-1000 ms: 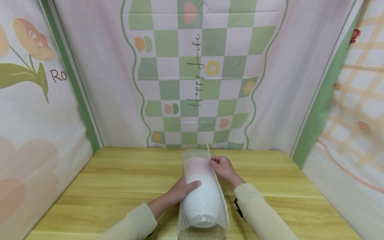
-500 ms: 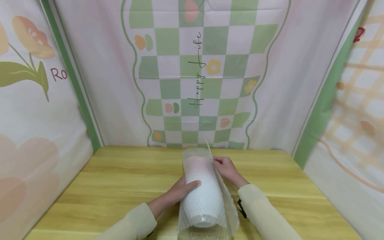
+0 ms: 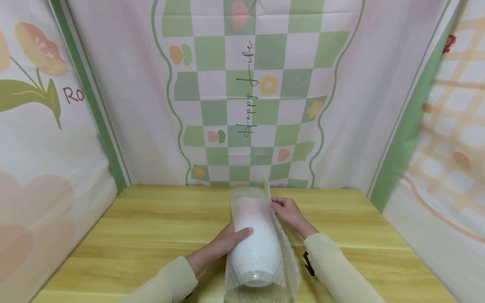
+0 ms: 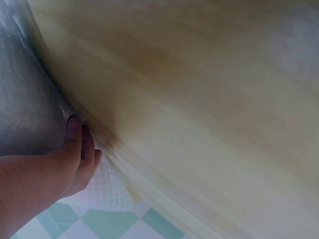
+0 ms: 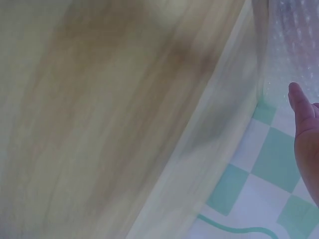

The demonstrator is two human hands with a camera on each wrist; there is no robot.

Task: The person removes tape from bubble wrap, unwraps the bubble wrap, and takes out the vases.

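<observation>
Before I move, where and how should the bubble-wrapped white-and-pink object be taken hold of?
Probably best round its middle, from the left, thumb over the top. The object appears to lie lengthwise with rounded sides, and the left hand holds it there. On its right, the loose bubble wrap and the right hand crowd the approach.

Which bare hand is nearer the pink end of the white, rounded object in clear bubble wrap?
The right hand, beside the pink end, touching the bubble wrap; the left hand holds the white, rounded object near its middle.
</observation>
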